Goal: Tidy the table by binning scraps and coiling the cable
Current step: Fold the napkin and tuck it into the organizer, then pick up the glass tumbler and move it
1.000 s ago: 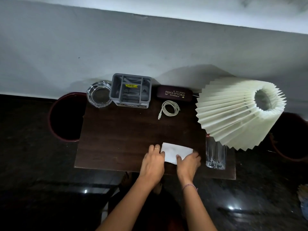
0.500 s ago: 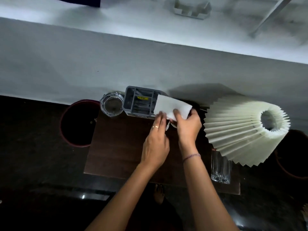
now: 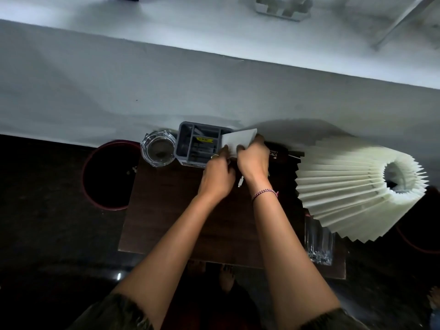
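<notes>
A white sheet of paper (image 3: 239, 140) is held up over the back of the dark wooden table (image 3: 166, 201), by the right edge of the grey organiser (image 3: 198, 145). My left hand (image 3: 217, 173) pinches its lower left edge and my right hand (image 3: 253, 158) grips its right side. Between my wrists only the plug end of the white cable (image 3: 240, 181) shows; the coil is hidden under my hands. A round dark bin (image 3: 107, 173) stands on the floor left of the table.
A glass ashtray (image 3: 157, 148) sits left of the organiser. A dark glasses case (image 3: 277, 154) lies behind my right hand. A pleated cream lampshade (image 3: 357, 191) overhangs the table's right side, above a ribbed drinking glass (image 3: 319, 241). A white wall runs behind.
Both hands lifted the paper from the table's front edge and carried it to the back by the organiser. The paper now looks narrower between my hands.
</notes>
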### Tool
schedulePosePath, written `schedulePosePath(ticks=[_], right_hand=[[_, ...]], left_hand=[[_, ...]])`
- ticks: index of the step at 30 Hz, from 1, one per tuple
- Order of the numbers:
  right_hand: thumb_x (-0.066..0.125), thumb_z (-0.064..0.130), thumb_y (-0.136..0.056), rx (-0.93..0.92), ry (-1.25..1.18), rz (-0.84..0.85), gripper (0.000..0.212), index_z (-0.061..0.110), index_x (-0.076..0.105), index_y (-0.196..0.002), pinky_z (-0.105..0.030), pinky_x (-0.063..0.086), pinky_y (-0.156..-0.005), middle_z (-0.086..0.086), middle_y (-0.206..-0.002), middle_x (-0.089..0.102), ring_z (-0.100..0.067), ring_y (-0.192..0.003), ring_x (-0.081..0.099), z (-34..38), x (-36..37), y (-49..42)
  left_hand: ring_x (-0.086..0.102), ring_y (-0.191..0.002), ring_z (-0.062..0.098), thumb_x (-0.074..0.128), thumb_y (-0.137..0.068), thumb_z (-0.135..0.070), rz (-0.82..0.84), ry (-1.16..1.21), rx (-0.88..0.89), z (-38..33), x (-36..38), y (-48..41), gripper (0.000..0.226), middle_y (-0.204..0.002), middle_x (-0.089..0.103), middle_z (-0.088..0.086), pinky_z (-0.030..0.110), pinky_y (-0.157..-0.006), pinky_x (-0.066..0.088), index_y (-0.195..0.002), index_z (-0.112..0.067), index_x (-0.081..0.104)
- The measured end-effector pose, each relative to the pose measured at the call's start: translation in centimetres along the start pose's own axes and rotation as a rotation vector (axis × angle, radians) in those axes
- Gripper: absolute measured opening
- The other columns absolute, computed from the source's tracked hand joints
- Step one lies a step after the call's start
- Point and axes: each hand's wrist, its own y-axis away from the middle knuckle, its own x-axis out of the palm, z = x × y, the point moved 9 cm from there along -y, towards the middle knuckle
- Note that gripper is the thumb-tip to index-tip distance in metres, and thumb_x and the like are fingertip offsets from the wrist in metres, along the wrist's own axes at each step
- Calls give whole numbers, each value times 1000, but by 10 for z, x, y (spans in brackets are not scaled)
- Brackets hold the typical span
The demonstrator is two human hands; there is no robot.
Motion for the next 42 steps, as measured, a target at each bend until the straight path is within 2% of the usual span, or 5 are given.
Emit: schedulePosePath(ticks=[6,13,19,26,42], right_hand=[[43,28,-95,24,-34,91,39,1,40,-123,-52,51,-86,-28,-119,57,-45,-104,59,-6,9,6],[42,14,-95,-44,-91,144,26,4,51,-117,-50,51,-88,-23,-116,62,-42,-100,63,-10,6,12],[39,19,-98,-110,-266,166,27,7,52,-119,-8,41,-40,-13,-105,67,-9,-65,70,1,7,9],[39,6,-94,-97,-224,264,35,8,54,-125,-49,47,-96,-21,-122,62,-37,-112,58,-10,27,8],[45,2,-94,134,-411,159,28,0,59,-118,-27,52,-84,-12,-98,66,-10,-85,64,-129,-25,71]], left_hand=[[62,-102,35,47,-82,1,-153,-5,-66,5,-18,6,46,-110,66,18,40,-80,50,-126,-11,52],[59,-108,34,44,-86,0,-113,-27,-133,5,-8,11,48,-115,64,18,38,-87,48,-131,-13,49],[59,-105,35,47,-86,-3,-186,37,-214,4,-24,5,32,-111,65,18,36,-77,43,-115,-8,58],[59,-110,30,43,-86,-2,-213,40,-183,4,-34,4,45,-119,65,11,34,-86,47,-125,-18,56],[65,-101,25,49,-85,-4,-175,202,-289,-3,42,74,33,-108,71,10,34,-90,50,-112,-12,66]])
